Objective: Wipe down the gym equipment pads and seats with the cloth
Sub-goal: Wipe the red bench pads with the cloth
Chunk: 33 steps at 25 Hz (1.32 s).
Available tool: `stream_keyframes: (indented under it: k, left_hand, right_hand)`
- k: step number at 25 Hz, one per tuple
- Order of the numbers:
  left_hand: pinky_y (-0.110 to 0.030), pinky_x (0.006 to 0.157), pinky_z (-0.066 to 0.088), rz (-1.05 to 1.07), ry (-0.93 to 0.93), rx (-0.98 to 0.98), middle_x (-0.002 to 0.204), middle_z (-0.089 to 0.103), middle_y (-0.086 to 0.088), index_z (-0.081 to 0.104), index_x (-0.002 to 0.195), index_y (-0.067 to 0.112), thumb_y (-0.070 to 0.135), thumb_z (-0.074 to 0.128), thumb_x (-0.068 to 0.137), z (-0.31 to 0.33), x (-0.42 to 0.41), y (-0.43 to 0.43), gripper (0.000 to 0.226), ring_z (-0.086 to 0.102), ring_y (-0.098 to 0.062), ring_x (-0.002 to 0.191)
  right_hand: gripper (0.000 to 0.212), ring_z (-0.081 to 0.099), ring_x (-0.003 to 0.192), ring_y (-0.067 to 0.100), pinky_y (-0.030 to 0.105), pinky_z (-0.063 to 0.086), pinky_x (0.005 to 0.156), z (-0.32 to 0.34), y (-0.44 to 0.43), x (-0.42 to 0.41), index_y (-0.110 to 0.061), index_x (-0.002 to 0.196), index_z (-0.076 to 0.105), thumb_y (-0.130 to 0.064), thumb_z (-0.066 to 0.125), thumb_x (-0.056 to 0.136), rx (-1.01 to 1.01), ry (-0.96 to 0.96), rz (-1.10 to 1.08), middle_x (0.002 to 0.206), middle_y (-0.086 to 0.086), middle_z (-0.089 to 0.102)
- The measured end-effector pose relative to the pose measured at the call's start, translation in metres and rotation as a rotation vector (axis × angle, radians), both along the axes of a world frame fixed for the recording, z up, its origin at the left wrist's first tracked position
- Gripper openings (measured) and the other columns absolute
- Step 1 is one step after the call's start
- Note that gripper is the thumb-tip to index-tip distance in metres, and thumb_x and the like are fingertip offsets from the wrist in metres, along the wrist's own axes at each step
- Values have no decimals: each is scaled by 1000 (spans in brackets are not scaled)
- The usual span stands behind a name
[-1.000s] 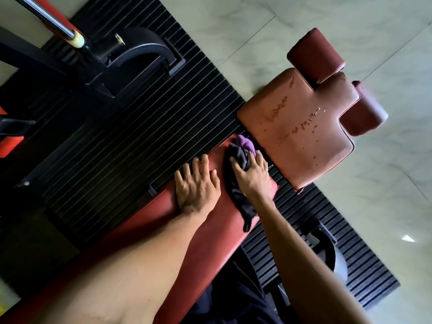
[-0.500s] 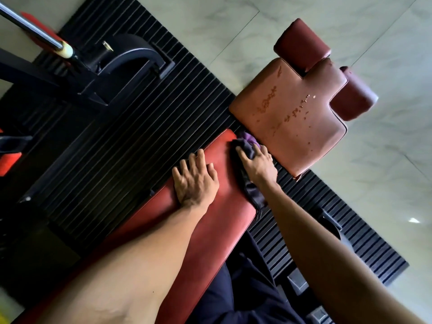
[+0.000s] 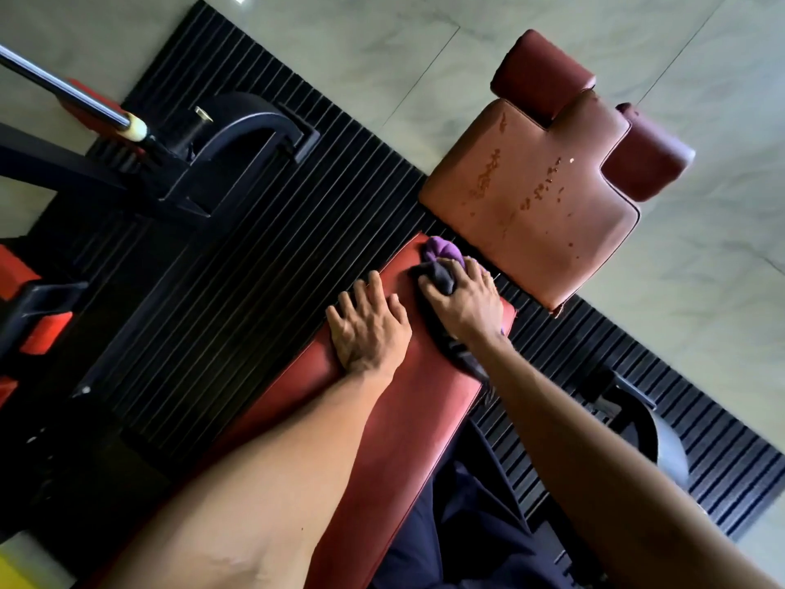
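Note:
A long red bench pad runs from the lower left up to the middle of the view. My left hand lies flat on it near its far end, fingers apart, holding nothing. Right beside it my right hand presses a dark cloth with a purple part onto the pad's far end; a tail of cloth hangs off the right edge. Beyond the gap stands a worn brown seat pad with peeling spots, flanked by two dark red roller pads.
A black ribbed floor mat lies under the bench on pale tiles. At the upper left stand a black machine frame and a chrome bar. Red and black parts sit at the left edge. My dark trouser leg shows below the pad.
My right hand has slid the cloth along the pad's far end, first toward the right edge, then back toward the middle. The left hand stays planted. The camera has shifted.

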<state>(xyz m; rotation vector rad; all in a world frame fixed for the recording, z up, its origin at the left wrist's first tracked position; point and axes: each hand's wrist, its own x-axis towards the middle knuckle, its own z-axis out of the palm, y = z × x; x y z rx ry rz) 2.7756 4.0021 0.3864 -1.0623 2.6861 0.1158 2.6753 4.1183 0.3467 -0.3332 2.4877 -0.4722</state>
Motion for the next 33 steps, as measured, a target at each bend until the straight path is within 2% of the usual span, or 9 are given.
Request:
stream_keyframes:
  k: [3, 6, 10, 12, 14, 19, 26, 29, 33]
  left_hand:
    - [-48, 88, 41, -24, 2, -12, 126, 63, -9, 52, 138, 14, 39, 42, 97, 0, 1, 2, 50, 59, -32, 104]
    - [-54, 104, 35, -158, 5, 16, 145, 51, -8, 47, 143, 15, 33, 40, 98, 1, 5, -1, 49, 51, -33, 124]
    - [-56, 120, 15, -428, -53, 106, 150, 46, -9, 47, 143, 12, 23, 45, 94, 0, -9, -1, 50, 37, -30, 141]
    - [-53, 120, 17, -455, -77, 139, 144, 49, -9, 50, 139, 9, 25, 46, 95, -2, -29, 5, 47, 38, -30, 138]
    - [-51, 118, 20, -468, -106, 188, 140, 51, -8, 51, 134, 9, 28, 45, 95, -9, -51, 14, 44, 39, -30, 134]
    - [-57, 121, 2, -434, -184, 210, 157, 35, -7, 39, 149, 11, 38, 33, 100, -38, -82, 32, 56, 22, -29, 148]
    - [-59, 121, -2, -397, -207, 194, 162, 28, -6, 34, 152, 17, 44, 27, 102, -44, -88, 33, 58, 13, -28, 152]
    - [-58, 121, -3, -393, -196, 191, 162, 28, -5, 34, 152, 18, 44, 29, 101, -45, -86, 34, 58, 13, -28, 152]
    - [-58, 121, 2, -383, -208, 163, 161, 30, -4, 36, 152, 20, 48, 29, 99, -45, -87, 35, 60, 16, -28, 151]
  right_hand:
    - [82, 40, 139, 28, 45, 36, 114, -12, 28, -17, -30, 146, 48, -84, 36, 86, 117, -183, -233, 141, 2, 48]
    - [81, 28, 147, 27, 49, 35, 116, 0, 59, 22, -29, 144, 45, -83, 38, 84, 98, -166, -388, 151, 2, 37]
    - [71, 14, 153, 28, 48, 23, 124, 21, 58, 74, -34, 143, 44, -74, 45, 85, 39, -75, -328, 159, 3, 27]
    - [70, 21, 151, 32, 46, 16, 126, 19, 49, 68, -36, 140, 48, -74, 41, 81, 41, -4, -268, 154, 5, 36]
    - [68, 30, 145, 33, 47, 21, 123, 4, 48, 47, -36, 135, 52, -76, 39, 81, 57, 9, -265, 146, 4, 45]
    - [74, 47, 132, 38, 47, 41, 108, -20, 52, -17, -27, 137, 55, -77, 41, 85, 139, -233, -414, 136, 3, 50]
    - [74, 1, 157, 22, 46, 22, 126, 6, 69, 53, -29, 152, 35, -62, 50, 88, -17, -144, -317, 166, 4, 17]
    - [72, 8, 155, 28, 48, 21, 125, -2, 64, 33, -27, 152, 34, -59, 53, 91, 30, -179, -268, 163, 8, 22]
    - [67, 43, 134, 34, 48, 36, 113, -20, 56, -5, -24, 139, 46, -68, 42, 88, 131, -99, -161, 139, 7, 47]
